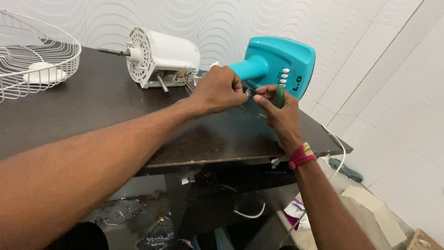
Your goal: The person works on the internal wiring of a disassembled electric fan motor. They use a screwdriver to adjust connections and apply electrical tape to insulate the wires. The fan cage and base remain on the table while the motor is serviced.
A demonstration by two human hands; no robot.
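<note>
**Head view: both hands at the neck of a dismantled table fan**

Head view. My left hand (219, 90) is curled into a loose fist over the turquoise fan neck (249, 68), fingertips pinched together on something too small to make out. My right hand (276, 109) is closed around a green screwdriver (280, 95), held upright just beside the left fingertips. A red and yellow thread band (302, 155) sits on the right wrist.

The fan lies on its side on the dark table (92, 106). Its turquoise base (280, 58) stands on edge at the table's far right. The white motor housing (159, 58) lies to the left of the hands, shaft pointing left, coloured wires (187, 79) showing at its rear. A white wire guard (34, 55) rests at the table's far left corner. A white cable (340, 150) hangs off the right edge.
</note>
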